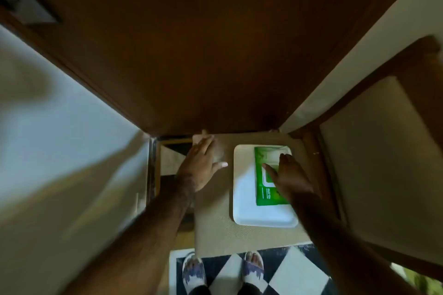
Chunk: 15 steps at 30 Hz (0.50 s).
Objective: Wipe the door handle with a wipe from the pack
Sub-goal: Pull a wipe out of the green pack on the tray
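Pack (266, 175) apparently near tray's (244, 199) edge

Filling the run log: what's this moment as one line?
stage: reaching for pack | right hand: open over pack on tray | left hand: open, empty | door handle: not visible

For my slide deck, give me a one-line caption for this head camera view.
Right hand reaches onto the green wipe pack on a white tray; left hand hovers open beside it.
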Tool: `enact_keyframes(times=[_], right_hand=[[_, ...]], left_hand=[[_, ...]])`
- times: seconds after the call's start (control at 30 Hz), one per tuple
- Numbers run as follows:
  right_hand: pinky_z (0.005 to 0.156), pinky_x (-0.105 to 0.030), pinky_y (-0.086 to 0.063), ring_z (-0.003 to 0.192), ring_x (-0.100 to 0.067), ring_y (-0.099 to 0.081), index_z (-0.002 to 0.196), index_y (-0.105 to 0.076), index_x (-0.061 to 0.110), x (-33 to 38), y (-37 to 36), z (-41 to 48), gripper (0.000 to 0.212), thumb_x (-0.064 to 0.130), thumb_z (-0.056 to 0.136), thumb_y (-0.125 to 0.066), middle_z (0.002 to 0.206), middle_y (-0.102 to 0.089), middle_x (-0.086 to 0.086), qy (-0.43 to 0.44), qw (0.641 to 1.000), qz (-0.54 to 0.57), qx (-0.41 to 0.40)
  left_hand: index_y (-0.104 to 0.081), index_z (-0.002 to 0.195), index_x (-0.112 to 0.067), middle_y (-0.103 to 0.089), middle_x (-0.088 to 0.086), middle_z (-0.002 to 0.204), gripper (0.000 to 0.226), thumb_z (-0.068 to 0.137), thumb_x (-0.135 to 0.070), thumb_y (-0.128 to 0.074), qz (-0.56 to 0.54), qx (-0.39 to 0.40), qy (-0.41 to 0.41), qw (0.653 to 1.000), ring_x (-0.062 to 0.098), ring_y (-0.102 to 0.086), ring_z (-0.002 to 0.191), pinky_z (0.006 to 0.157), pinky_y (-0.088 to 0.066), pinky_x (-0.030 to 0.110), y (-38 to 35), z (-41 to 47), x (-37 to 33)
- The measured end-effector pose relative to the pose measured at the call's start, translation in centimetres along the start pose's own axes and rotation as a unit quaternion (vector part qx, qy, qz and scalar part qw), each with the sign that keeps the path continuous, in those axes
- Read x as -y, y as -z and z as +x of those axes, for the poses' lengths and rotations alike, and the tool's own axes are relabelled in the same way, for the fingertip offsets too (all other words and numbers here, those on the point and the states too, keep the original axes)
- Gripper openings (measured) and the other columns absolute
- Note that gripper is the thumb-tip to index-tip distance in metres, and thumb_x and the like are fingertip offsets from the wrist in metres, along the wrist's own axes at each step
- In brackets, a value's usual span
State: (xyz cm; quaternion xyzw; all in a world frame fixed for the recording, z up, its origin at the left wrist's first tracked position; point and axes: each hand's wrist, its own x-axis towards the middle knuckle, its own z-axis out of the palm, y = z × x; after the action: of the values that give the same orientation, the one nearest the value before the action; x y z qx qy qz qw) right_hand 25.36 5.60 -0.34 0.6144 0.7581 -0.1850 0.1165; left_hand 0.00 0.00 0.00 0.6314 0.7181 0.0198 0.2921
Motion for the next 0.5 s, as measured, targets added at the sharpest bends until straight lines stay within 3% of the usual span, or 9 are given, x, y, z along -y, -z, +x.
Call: enact_keyframes(times=[0.07, 0.13, 0.27, 0.4, 0.5], right_hand=[[0.110, -0.043, -0.050, 0.130, -0.044, -0.062, 0.146, -0.055, -0.015, -0.3, -3.5, 1.7, 0.070, 0.045, 0.111, -0.056, 0.144, -0.060, -0.034, 0.004, 1.000, -0.027, -0.007], [0.113, -0.040, -0.040, 0.136, -0.038, -0.057, 0.149, -0.053, -0.004, -0.3, -5.7, 2.7, 0.067, 0.051, 0.113, -0.047, 0.150, -0.056, -0.023, -0.041, 0.998, -0.028, 0.042], [0.113, -0.039, -0.041, 0.135, -0.035, -0.057, 0.145, -0.056, -0.002, -0.4, -9.7, 3.8, 0.059, 0.045, 0.112, -0.048, 0.149, -0.056, -0.022, -0.061, 0.995, -0.076, 0.019], [0.090, -0.040, -0.055, 0.114, -0.038, -0.065, 0.118, -0.071, -0.003, -0.1, -11.5, 4.3, 0.043, 0.036, 0.106, -0.056, 0.121, -0.067, -0.021, -0.065, 0.992, -0.106, -0.029], [0.078, -0.037, -0.057, 0.101, -0.037, -0.070, 0.104, -0.076, -0.002, 0.5, -11.9, 4.5, 0.035, 0.029, 0.102, -0.060, 0.108, -0.072, -0.021, -0.033, 0.991, -0.131, -0.023]], left_hand=[[-0.017, 0.167, -0.011, -0.011, 0.007, 0.178, 0.081, 0.105, -0.057, -0.044, 0.022, 0.027, 0.006, 0.999, 0.024, -0.009, 0.163, 0.130, -0.012, 0.038, -4.4, 1.3, 1.0], [-0.013, 0.167, -0.010, -0.007, 0.008, 0.178, 0.079, 0.107, -0.054, -0.040, 0.046, 0.050, 0.024, 0.997, 0.024, -0.006, 0.164, 0.132, -0.011, 0.039, -8.7, 1.8, 2.0], [-0.003, 0.167, -0.009, 0.006, 0.008, 0.178, 0.079, 0.109, -0.054, -0.033, 0.097, 0.054, 0.025, 0.994, 0.023, 0.007, 0.164, 0.133, -0.006, 0.041, -15.0, 2.5, 3.7], [0.007, 0.166, -0.012, 0.016, 0.006, 0.176, 0.078, 0.109, -0.053, -0.026, 0.109, 0.021, 0.026, 0.994, 0.021, 0.015, 0.162, 0.133, -0.001, 0.042, -18.8, 2.6, 4.7], [0.007, 0.167, -0.011, 0.015, 0.007, 0.176, 0.076, 0.107, -0.053, -0.015, 0.128, -0.011, 0.015, 0.992, 0.021, 0.014, 0.163, 0.133, 0.001, 0.042, -20.6, 2.7, 5.5]])
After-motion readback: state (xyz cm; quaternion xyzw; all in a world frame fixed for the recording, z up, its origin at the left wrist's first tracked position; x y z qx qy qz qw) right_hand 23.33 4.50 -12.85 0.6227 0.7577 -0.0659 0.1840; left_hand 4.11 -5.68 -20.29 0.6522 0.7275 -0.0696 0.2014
